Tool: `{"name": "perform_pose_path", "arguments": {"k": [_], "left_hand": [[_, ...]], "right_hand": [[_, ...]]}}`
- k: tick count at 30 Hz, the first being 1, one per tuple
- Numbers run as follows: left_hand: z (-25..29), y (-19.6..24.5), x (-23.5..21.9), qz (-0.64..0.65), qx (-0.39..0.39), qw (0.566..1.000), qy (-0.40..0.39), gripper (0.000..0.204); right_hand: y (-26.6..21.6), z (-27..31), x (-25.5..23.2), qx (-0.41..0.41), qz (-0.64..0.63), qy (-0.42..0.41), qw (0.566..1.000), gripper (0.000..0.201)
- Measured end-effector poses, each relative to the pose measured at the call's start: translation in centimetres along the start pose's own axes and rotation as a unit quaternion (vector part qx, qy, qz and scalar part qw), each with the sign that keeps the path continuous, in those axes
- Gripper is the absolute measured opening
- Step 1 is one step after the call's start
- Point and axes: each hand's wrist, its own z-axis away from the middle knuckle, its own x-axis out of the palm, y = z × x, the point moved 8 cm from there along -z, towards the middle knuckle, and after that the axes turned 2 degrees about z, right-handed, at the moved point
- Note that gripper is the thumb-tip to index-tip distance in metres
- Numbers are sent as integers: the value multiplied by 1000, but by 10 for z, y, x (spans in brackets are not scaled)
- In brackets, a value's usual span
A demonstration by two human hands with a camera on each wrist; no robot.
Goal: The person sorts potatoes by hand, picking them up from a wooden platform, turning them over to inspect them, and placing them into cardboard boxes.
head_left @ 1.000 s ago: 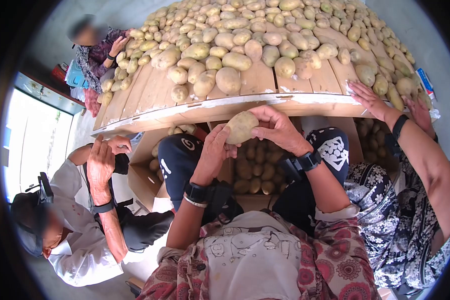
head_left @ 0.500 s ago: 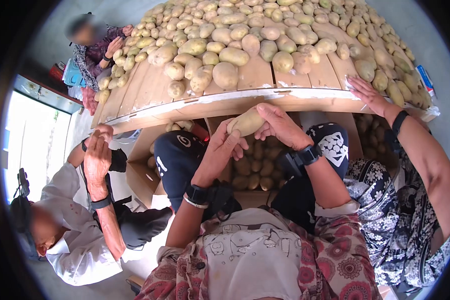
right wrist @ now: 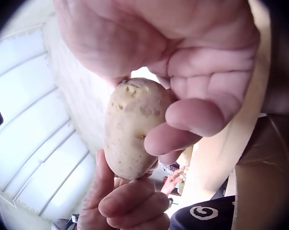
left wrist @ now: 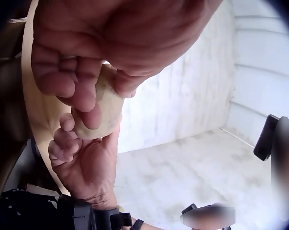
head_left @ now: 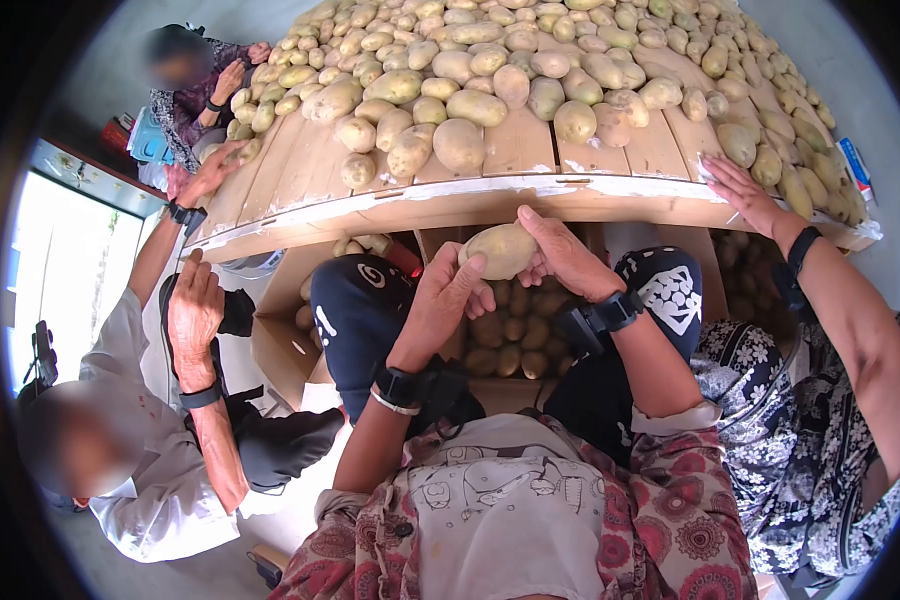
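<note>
One pale potato (head_left: 498,251) is held up between both hands above the lap, near the table's front edge. My left hand (head_left: 444,298) grips its left end with the thumb on the near side. The thumb and fingers of my right hand (head_left: 572,262) hold its right end. In the left wrist view the potato (left wrist: 107,103) lies between the fingers of my left hand (left wrist: 106,43) and my right hand (left wrist: 89,167). Small marks show on the potato (right wrist: 135,127) in the right wrist view, beside the curled fingers of my right hand (right wrist: 183,72).
Many potatoes (head_left: 459,146) cover the wooden table (head_left: 310,196). Below its edge, between the knees, a box holds more potatoes (head_left: 507,360). People sit on both sides; one hand (head_left: 745,193) rests on the table edge at right, another hand (head_left: 196,310) is raised at left.
Both hands have turned the potato, which now lies more level, a little lower than a second ago. The person at left has reached an arm toward the table's left corner.
</note>
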Motion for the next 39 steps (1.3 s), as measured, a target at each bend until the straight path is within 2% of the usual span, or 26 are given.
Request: {"name": "perform_pose_path", "arguments": {"k": [3, 5, 7, 9, 11, 12, 17, 24, 26, 28, 31, 33, 36, 39], "left_hand": [[1, 0, 2, 10, 4, 1000, -9, 40], [1, -7, 1, 90, -43, 995, 1, 44], [1, -8, -1, 100, -47, 994, 0, 44], [0, -12, -5, 109, -51, 993, 3, 44], [-2, -25, -6, 208, -83, 975, -13, 47], [-2, -25, -8, 208, -84, 975, -13, 47], [-4, -27, -8, 293, -91, 951, -43, 47], [-4, -18, -11, 234, -55, 970, -37, 44], [-5, -13, -18, 158, -13, 987, 1, 38], [-5, -10, -20, 136, -4, 991, 13, 35], [-4, -3, -21, 111, 14, 993, 28, 33], [-3, -1, -20, 111, 20, 993, 35, 34], [-2, 2, -22, 99, 34, 994, 43, 38], [-1, 3, -19, 95, 35, 994, 30, 40]], "right_hand": [[-5, 3, 1, -4, 22, -8, 1000, 65], [-3, 3, 5, 10, 16, -16, 1000, 63], [-1, 2, 6, 19, 10, -21, 1000, 60], [-4, 1, 9, -15, 6, -34, 999, 57], [-4, -1, 9, -22, -17, -43, 999, 53], [-5, -2, 10, -30, -39, -52, 997, 49], [-16, 4, 15, -64, -5, -85, 994, 38], [-17, 5, 12, -74, 2, -80, 994, 38], [-18, 3, 9, -80, 7, -70, 994, 39], [-16, 2, 9, -85, 12, -61, 994, 41], [-14, -3, 5, -98, -38, -42, 994, 43], [-11, -3, 6, -77, -136, -67, 985, 44], [-13, -1, 7, -77, -191, -99, 974, 43], [-13, 3, 6, -76, -150, -54, 984, 43]]}}
